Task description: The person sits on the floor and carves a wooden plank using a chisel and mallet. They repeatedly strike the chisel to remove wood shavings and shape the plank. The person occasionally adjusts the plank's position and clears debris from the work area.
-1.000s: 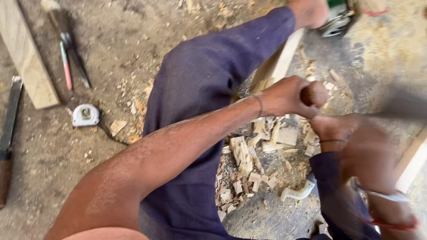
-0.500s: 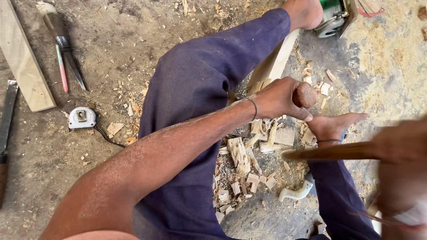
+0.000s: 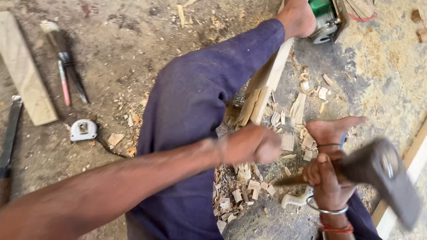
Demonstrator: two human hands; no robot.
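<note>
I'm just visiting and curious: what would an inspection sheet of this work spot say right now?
Surface: dirt floor strewn with sawdust.
Job's things: a plank lies under the person's leg, its near end chopped rough; a chisel, mostly hidden in the fist, seems set by that end; a hammer is raised and blurred.
Clutter: wood chips, tape measure, second chisel, pencil, short board, saw, green power tool.
Hands: left hand closed around the chisel; right hand grips the hammer's handle.
Cables: red cord by the power tool.
Surroundings: another plank at the right edge; nobody else seen.
</note>
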